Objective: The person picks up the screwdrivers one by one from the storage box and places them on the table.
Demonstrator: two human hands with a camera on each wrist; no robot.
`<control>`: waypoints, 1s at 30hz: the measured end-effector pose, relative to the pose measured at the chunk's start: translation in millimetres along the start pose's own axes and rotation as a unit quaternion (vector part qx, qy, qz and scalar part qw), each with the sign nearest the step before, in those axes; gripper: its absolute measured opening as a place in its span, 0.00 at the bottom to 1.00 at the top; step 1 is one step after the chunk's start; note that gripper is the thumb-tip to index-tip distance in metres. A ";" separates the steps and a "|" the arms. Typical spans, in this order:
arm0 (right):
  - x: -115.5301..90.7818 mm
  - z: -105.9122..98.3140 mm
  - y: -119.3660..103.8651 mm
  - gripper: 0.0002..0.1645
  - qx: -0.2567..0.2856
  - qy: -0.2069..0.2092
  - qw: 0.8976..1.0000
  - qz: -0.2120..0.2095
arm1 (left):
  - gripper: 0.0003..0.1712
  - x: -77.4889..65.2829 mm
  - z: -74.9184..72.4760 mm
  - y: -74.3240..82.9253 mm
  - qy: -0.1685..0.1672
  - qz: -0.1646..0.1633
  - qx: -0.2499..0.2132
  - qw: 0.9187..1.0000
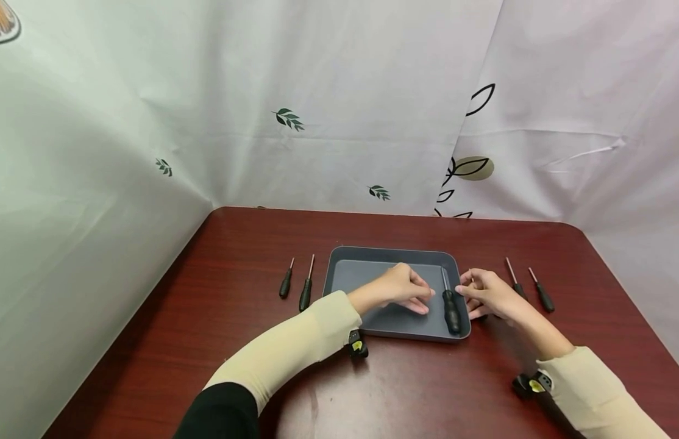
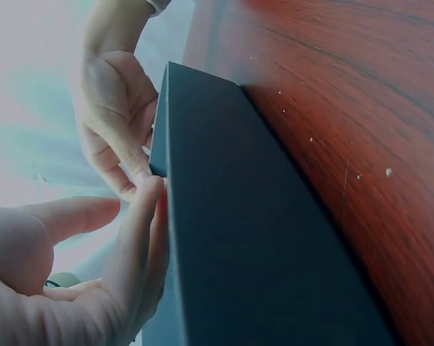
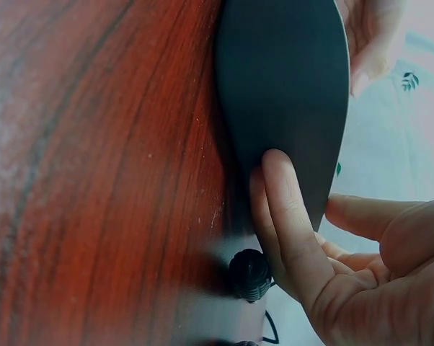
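A grey rectangular tray (image 1: 372, 333) lies on the table, with a black-handled screwdriver (image 1: 451, 312) along its right side. My left hand (image 1: 402, 288) hovers over the tray's interior, fingers loosely bent. Its thumb and fingers stand apart with nothing between them in the left wrist view, where the tray's front wall (image 2: 238, 216) hides the screwdriver. At the tray's right end, my right hand (image 1: 484, 294) holds the wall. In the right wrist view its fingers (image 3: 282, 187) press the outer face of the tray (image 3: 282, 86) while the thumb rests at the rim.
Two screwdrivers lie left of the tray, a shorter one (image 1: 286, 283) and a longer one (image 1: 306, 292). Right of it lie two more, one (image 1: 516, 285) partly behind my right hand and another (image 1: 545, 299) farther right. White cloth (image 1: 339, 158) hangs behind the dark red table (image 1: 252, 353).
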State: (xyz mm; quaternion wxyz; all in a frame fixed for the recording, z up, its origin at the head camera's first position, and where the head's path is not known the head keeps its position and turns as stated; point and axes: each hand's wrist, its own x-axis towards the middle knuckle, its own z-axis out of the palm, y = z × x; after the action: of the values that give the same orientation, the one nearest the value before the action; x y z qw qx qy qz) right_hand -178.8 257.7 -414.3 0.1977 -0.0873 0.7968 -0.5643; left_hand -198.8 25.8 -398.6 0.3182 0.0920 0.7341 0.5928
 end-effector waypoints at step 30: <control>0.9 -0.1 2.9 0.20 0.005 -0.004 1.000 0.006 | 0.05 23.6 33.0 -15.4 0.028 0.000 -0.031 0.999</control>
State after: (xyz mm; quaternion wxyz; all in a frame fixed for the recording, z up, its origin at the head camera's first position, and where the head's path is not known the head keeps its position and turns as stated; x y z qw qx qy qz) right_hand -179.4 258.5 -417.1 0.2051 -0.0841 0.7937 -0.5664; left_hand -194.5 60.4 -424.5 0.3004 0.0653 0.7237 0.6179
